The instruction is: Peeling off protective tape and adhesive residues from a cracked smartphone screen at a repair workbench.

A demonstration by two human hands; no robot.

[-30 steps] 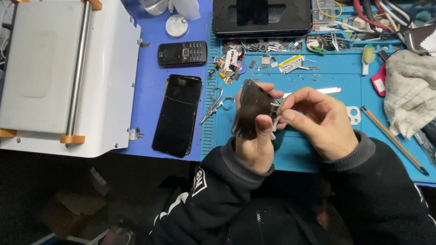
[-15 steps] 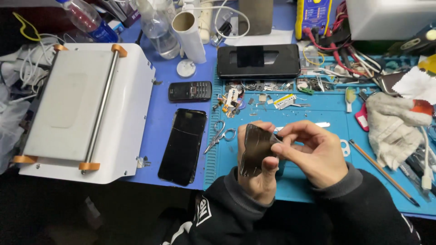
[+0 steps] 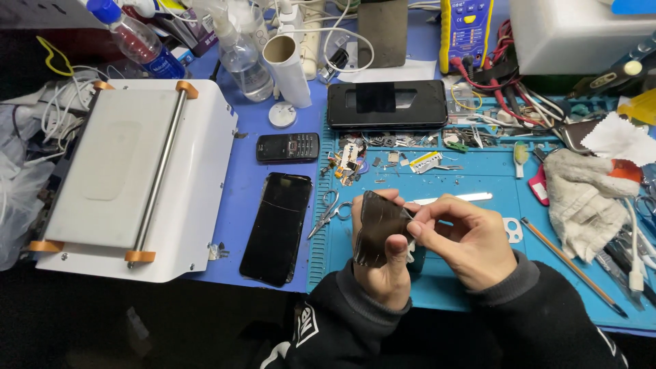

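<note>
My left hand holds a dark, thin, slightly bent rectangular sheet upright over the blue work mat, thumb pressed on its lower face. My right hand pinches the sheet's right edge between thumb and forefinger. A black smartphone with a cracked screen lies flat to the left of my hands. Small scissors lie between the phone and the sheet.
A white machine with a metal roller bar fills the left side. A small keypad phone, a black box, loose small parts, a grey cloth, a pencil, bottles and a yellow multimeter crowd the bench.
The view has tilted up, showing more of the bench's back. My hands still grip the dark sheet, which has turned slightly, and my right fingers stay on its right edge.
</note>
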